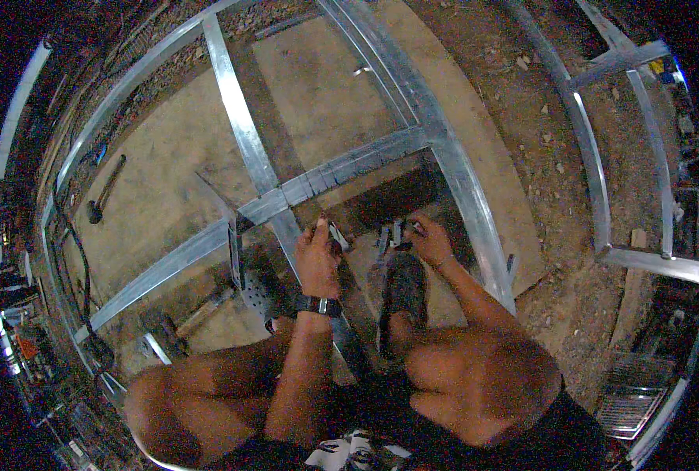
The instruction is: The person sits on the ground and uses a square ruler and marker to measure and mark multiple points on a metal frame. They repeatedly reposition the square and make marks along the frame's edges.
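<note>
My left hand (318, 255), with a dark watch on its wrist, is closed around a small pale-faced piece (338, 235) with dark edges. Its exact kind is too blurred to tell. To its right, the fingers of my right hand (433, 239) pinch a small grey metal piece (398, 232) above my dark shoe. Both hands are just on the near side of the crossbar of a silver metal frame (349, 166). One bar of that frame runs down past my left wrist, and another curves along the right of my right forearm.
A brown board (161, 165) lies under the frame. A hammer (106, 188) rests on it at left, and a wooden-handled hammer (200, 314) lies near my left knee. A black cable (79, 243) runs along the left. Another metal frame (600, 180) stands on the dirt at right.
</note>
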`<act>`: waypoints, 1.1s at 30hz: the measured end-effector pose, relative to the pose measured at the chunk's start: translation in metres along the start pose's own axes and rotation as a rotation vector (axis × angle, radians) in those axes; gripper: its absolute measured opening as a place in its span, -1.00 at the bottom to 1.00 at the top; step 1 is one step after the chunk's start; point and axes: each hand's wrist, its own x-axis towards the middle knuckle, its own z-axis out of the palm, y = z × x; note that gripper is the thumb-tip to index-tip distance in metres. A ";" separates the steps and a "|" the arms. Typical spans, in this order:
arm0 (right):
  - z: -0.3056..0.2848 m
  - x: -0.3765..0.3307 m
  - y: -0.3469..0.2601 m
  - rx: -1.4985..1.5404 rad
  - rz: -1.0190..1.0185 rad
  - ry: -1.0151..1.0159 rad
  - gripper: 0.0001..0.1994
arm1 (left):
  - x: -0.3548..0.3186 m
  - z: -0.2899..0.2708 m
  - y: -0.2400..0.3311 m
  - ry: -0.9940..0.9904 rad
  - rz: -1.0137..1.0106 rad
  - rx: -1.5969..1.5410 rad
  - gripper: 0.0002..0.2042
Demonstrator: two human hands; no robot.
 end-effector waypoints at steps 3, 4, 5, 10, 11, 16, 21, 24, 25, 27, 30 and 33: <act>0.009 0.013 -0.024 -0.078 -0.122 -0.003 -0.60 | -0.001 0.002 0.003 0.091 -0.071 -0.062 -0.80; 0.006 0.018 -0.009 -0.158 -0.178 -0.014 -0.60 | 0.000 0.006 0.000 0.076 -0.083 -0.048 -0.80; 0.003 0.019 0.006 -0.239 -0.233 -0.026 -0.60 | 0.000 0.011 -0.003 0.051 -0.080 -0.021 -0.80; 0.013 0.023 -0.018 -0.057 -0.053 0.043 -0.69 | 0.014 -0.009 -0.027 -0.047 -0.009 -0.014 -0.78; 0.010 0.022 -0.042 0.088 0.060 0.053 -0.71 | 0.013 -0.011 -0.026 -0.046 -0.010 -0.043 -0.78; -0.044 0.008 -0.104 0.343 0.335 0.058 -0.77 | 0.003 0.010 -0.017 -0.039 -0.182 -0.160 -0.80; -0.048 0.004 -0.141 0.821 0.361 0.051 -0.77 | 0.007 0.007 -0.026 -0.241 -0.190 -0.161 -0.80; -0.058 0.000 -0.157 0.854 0.375 0.010 -0.75 | -0.006 0.029 -0.016 -0.294 -0.337 -0.149 -0.74; -0.060 -0.001 -0.162 0.825 0.352 0.009 -0.75 | -0.014 0.037 -0.006 -0.310 -0.330 -0.076 -0.72; -0.061 -0.002 -0.170 0.792 0.299 0.017 -0.75 | -0.018 0.039 -0.003 -0.370 -0.326 -0.086 -0.68; -0.060 -0.004 -0.176 0.752 0.231 0.056 -0.75 | -0.015 0.033 -0.007 -0.483 -0.345 -0.269 -0.65; -0.059 -0.005 -0.178 0.660 0.192 0.096 -0.75 | -0.017 0.035 -0.005 -0.537 -0.351 -0.292 -0.66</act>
